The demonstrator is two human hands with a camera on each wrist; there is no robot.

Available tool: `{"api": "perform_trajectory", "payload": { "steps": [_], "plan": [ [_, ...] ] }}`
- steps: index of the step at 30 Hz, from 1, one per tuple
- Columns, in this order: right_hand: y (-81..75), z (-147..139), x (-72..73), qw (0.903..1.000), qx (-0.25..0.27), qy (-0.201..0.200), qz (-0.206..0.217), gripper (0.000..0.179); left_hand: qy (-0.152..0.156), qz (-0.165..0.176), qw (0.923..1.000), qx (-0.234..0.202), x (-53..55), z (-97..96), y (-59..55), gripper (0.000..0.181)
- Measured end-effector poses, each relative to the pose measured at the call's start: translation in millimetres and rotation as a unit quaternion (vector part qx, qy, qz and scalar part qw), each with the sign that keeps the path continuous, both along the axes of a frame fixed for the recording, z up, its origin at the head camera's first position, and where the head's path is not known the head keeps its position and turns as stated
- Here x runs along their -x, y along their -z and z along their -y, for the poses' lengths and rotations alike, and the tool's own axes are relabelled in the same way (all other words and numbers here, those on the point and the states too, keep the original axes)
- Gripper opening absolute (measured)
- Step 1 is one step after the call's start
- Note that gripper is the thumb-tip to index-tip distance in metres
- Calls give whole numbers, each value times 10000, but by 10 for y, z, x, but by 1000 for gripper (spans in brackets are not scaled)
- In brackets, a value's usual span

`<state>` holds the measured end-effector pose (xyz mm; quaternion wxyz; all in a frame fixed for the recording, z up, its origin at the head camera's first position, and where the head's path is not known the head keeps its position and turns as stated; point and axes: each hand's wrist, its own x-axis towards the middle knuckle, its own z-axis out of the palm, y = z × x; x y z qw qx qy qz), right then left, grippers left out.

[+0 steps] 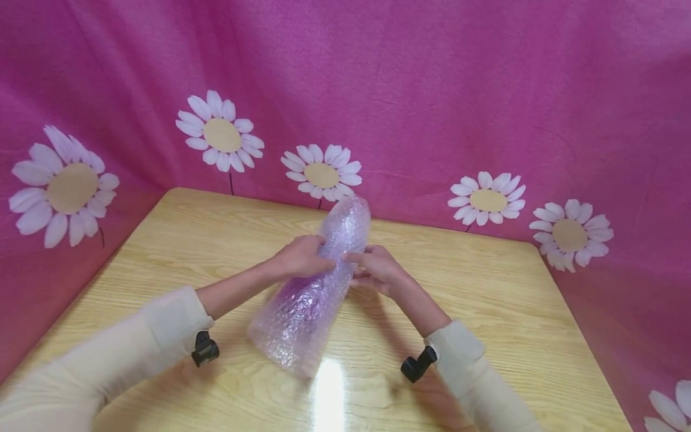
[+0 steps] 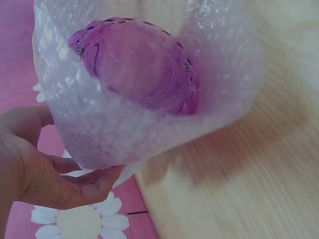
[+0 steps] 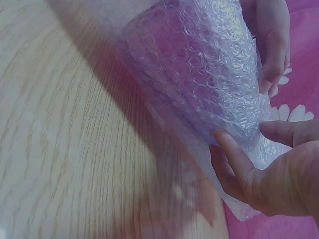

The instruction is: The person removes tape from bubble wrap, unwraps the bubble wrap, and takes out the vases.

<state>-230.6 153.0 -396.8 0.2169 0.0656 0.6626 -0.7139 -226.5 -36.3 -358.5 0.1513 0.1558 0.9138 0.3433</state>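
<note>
Pinching bubble wrap [image 1: 302, 324] from both sides, probably, we figure, to keep it snug round the purple vessel [image 2: 139, 64].
We count one wrap, one vessel inside it, centre frame; two hands: left hand [image 1: 305, 257] pinching its left side, right hand [image 1: 382, 270] its right.

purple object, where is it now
In the left wrist view, the purple object sits upper left of centre, inside the bubble wrap, above and right of the left hand.

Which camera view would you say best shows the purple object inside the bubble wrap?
The left wrist view: the open bubble wrap bares the purple object and its rim. The head and right wrist views show it only through the wrap.
</note>
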Motion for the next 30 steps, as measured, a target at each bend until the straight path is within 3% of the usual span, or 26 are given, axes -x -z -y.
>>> {"api": "perform_trajectory", "payload": {
  "steps": [30],
  "plan": [
    [-40,-611,0,9960,-608,-646,113,52,-55,517,9958,-756,-121,-414,77,61]
  ]
}}
